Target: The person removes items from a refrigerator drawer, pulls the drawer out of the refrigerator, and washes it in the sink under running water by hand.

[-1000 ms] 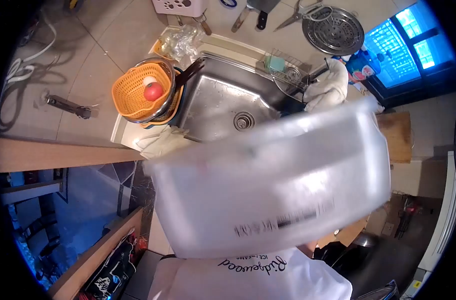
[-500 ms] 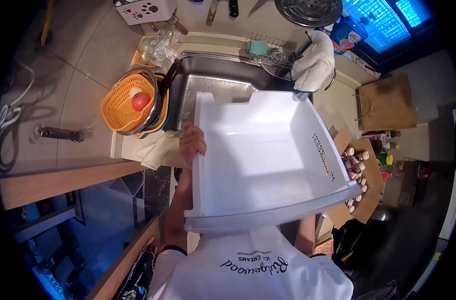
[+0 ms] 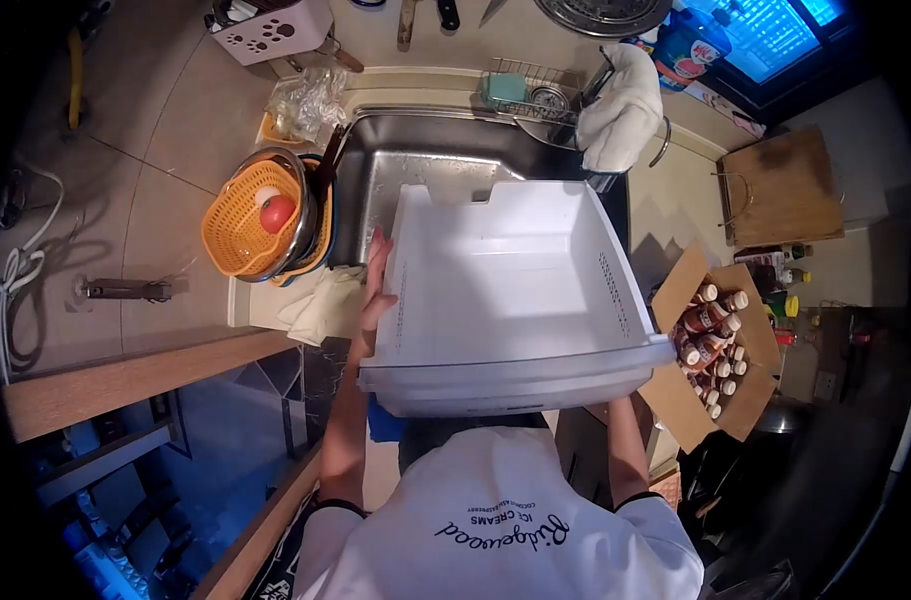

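Note:
A white plastic drawer, its inside bare, is held open side up in front of my torso, over the near part of the sink. Its translucent front panel faces me. My left hand grips the drawer's left side, with fingers and thumb pressed along the outer wall. The right forearm reaches up under the drawer's near right corner; my right hand is hidden behind the front panel.
Left of the sink are an orange basket with a red and a white round item, and pale gloves. To the right are a carton of bottles and a wooden board. A white cloth hangs by the wire rack.
The drawer has turned from showing its underside to open side up, then levelled and moved slightly back. My left hand has come into view on its left side. The bottle carton is now uncovered.

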`<state>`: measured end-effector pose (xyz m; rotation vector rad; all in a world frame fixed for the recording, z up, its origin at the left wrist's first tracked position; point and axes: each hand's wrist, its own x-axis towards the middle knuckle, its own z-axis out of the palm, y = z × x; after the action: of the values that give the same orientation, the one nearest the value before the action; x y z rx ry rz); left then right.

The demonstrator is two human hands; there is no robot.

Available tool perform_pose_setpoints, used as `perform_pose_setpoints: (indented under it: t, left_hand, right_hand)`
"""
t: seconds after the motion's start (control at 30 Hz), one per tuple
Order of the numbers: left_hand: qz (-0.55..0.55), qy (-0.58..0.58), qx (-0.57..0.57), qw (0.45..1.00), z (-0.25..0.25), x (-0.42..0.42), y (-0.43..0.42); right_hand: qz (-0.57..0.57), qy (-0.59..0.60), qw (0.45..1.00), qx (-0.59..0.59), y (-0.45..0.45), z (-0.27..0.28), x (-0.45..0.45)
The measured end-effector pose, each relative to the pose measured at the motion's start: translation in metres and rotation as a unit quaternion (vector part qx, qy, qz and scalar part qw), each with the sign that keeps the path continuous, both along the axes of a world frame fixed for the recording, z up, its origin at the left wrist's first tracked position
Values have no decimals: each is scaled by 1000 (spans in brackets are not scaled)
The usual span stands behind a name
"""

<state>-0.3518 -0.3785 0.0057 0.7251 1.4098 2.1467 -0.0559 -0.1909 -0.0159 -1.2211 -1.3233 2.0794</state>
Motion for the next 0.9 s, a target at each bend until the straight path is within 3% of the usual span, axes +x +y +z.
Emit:
perform_pose_setpoints:
  t: [0.07, 0.13, 0.33, 0.43, 0.53, 0.57, 0.63, 0.73, 0.8, 0.83, 0.87, 0.9]
  left_hand:
    - [1, -6, -3, 1000, 18, -3, -5]
    - [-114, 94, -151, 977, 42, -13, -15]
    - [-124, 152, -170, 966, 5, -5, -15]
    - [-125, 185, -172, 959, 0, -4, -13]
    - [-133, 228, -221, 939, -1, -13, -11]
    - [-62, 276, -234, 930, -10, -22, -7]
    - [86, 339, -297, 889, 7, -47, 6]
    - [236, 424, -391, 782, 22, -111, 26]
    - [222, 514, -469, 683, 25, -150, 34]
    - [179, 522, -566, 613, 23, -164, 39]
    - [191, 530, -557, 610, 21, -177, 47]
    - [110, 480, -631, 600, 28, -183, 55]
  right_hand:
    - [3, -2, 1000, -6, 2, -2, 2]
    - [9, -4, 1000, -12, 5, -4, 3]
    - [-6, 5, 999, -51, 8, -8, 13]
    - [-88, 98, 981, -144, 7, -9, 22]
    - [56, 133, 989, -26, 15, -1, 23]
    - [63, 142, 987, -26, 16, -1, 19]
    - [82, -46, 995, 27, 16, -2, 16]
    - [75, -33, 997, 17, 19, -16, 23]
    - [59, -25, 998, 14, 15, -15, 23]
    - [50, -32, 998, 20, 14, -15, 22]
    - [41, -37, 998, 26, 13, -15, 22]
    - [39, -23, 998, 35, 13, -14, 23]
